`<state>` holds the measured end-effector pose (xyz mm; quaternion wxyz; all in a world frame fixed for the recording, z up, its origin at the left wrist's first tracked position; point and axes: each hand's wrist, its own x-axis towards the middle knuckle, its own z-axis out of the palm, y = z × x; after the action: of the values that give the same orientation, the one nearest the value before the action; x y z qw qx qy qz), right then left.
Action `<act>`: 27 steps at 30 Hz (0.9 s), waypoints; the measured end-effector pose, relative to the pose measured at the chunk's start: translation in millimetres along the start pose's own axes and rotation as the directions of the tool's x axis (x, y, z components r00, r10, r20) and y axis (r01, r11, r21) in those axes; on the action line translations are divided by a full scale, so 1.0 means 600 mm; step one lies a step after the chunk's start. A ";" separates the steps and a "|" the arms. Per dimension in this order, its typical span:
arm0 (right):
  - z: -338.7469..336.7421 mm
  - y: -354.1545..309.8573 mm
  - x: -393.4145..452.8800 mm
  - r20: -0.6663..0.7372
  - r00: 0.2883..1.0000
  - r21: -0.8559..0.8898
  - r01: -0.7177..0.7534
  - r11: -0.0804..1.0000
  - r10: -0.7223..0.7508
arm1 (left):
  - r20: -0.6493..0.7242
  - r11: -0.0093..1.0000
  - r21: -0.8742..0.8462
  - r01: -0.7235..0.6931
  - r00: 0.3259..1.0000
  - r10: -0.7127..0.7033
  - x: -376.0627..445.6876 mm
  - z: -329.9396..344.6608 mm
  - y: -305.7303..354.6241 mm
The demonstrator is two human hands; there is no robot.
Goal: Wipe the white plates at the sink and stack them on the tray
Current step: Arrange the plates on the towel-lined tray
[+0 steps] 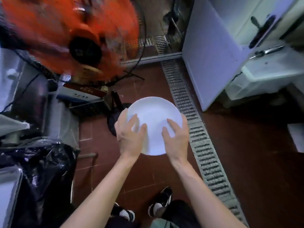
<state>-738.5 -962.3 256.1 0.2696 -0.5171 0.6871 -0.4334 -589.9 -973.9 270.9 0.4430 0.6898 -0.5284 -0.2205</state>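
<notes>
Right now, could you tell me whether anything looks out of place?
Nothing is spilled or broken. Oddly, the white plate, held by left hand and right hand, is over the floor, with no sink or tray in view.

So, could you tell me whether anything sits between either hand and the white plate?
No. The left hand and right hand both grip the round white plate directly at its near rim, fingers curled over its face. No cloth shows between them, and no tray is in view.
</notes>
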 end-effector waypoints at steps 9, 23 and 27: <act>-0.256 0.121 0.083 -0.299 0.948 0.003 -0.118 0.993 0.113 | 0.268 0.983 -0.019 -0.182 0.946 0.180 -0.046 0.258 0.177; -0.530 0.276 0.192 -0.664 0.672 0.026 -0.419 0.908 0.329 | 0.617 0.900 -0.262 -0.347 0.657 0.433 -0.092 0.621 0.387; -0.590 0.301 0.241 -0.729 0.581 0.075 -0.457 0.886 0.361 | 0.682 0.870 -0.280 -0.406 0.553 0.478 -0.088 0.714 0.449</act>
<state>-1160.6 -970.3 279.2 0.0361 -0.1454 0.8615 -0.4851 -1082.9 -1100.6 271.0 0.2647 0.3662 -0.8059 -0.3826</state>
